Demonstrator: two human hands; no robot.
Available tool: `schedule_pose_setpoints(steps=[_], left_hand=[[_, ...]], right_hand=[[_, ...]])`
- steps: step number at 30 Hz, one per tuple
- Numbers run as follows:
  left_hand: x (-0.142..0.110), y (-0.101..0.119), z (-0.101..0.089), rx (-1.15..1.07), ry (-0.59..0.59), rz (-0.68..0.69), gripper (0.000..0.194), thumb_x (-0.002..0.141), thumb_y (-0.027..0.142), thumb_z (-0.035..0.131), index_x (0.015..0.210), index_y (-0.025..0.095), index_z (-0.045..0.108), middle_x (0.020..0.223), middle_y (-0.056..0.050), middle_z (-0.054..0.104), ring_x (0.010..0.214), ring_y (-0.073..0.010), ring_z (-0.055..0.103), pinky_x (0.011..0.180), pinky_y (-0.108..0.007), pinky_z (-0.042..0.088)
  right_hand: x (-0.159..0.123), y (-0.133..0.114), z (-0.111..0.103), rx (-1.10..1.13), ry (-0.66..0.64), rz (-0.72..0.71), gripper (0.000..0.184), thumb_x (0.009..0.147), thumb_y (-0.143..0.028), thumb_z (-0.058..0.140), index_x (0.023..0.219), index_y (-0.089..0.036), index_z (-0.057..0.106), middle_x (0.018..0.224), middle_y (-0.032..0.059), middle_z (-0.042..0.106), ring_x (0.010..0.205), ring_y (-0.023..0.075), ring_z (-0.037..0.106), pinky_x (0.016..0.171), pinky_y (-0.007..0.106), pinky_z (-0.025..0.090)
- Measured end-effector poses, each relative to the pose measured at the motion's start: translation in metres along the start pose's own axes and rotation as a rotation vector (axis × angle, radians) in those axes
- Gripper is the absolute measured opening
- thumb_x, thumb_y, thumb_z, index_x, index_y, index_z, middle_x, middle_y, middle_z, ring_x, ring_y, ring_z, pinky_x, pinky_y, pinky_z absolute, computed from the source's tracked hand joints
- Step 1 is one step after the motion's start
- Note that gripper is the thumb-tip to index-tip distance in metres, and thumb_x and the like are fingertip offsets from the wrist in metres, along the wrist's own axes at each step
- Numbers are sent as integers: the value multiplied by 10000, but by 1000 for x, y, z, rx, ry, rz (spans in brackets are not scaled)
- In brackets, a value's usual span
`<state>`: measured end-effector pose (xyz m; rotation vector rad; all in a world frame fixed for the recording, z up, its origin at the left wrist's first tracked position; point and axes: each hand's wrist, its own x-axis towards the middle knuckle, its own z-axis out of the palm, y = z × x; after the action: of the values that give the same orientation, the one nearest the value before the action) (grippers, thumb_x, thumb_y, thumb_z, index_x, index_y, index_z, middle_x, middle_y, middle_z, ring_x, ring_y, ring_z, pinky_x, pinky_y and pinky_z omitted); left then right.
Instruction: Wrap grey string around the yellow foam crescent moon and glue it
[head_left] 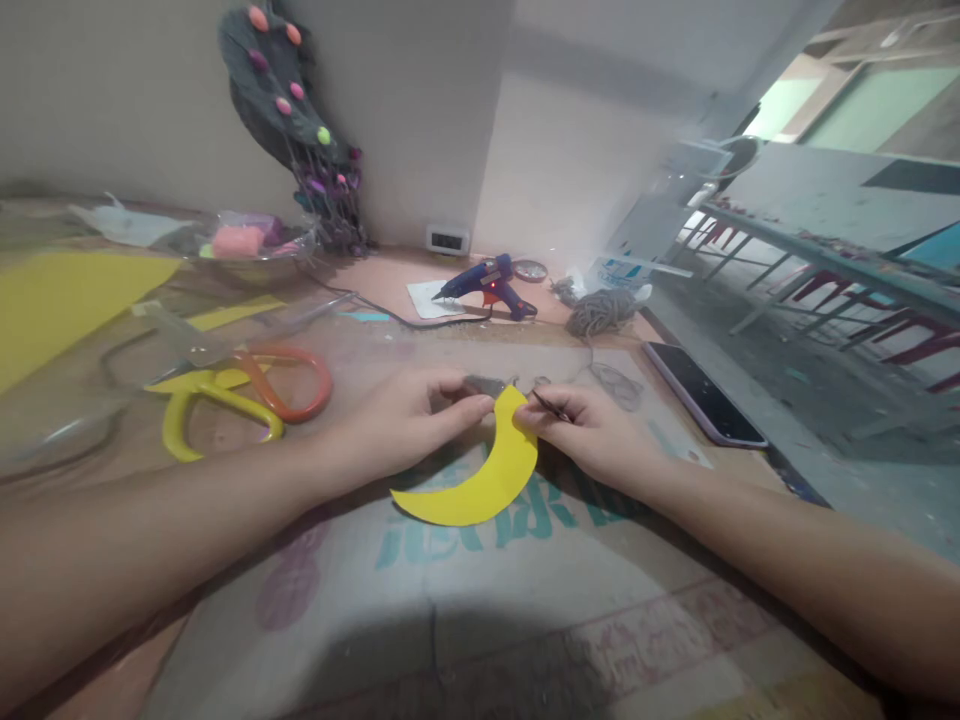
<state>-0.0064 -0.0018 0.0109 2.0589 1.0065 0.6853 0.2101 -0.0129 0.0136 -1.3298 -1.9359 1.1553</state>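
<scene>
Fingers (551, 412) partly hidden behind yellow crescent (487, 480).

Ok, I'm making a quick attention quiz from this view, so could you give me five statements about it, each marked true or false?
1. The right hand has its thumb on the yellow crescent. True.
2. The scissors lie to the right of both hands. False: the scissors lie on the left side, near the left forearm.
3. A small red light shows on the glue gun. True.
4. The phone's screen is brightly lit. False: the phone has a dark screen.
5. The gray yarn lies to the right of the glue gun. True.
</scene>
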Motion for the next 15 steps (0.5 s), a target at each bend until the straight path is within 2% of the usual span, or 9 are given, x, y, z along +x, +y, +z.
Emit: schedule_pose_setpoints(steps=[7,15], left_hand=[[0,2,1,-69,13,-34,311,909,380,447,838,159,653,813,-23,670,757,-164,606,647,-256,441],[2,-3,4,-103,59,-86,379,874,497,487,875,159,657,760,-25,679,638,-143,581,524,-224,394]], right_hand=[[-1,-1,0,7,2,17,309,827,-424,556,674,-156,575,609,-21,475,562,96,415,511,229,317],[0,1,-1,-41,-9,-31,319,846,-416,542,660,-157,559,618,-24,454,580,95,398,526,231,309]])
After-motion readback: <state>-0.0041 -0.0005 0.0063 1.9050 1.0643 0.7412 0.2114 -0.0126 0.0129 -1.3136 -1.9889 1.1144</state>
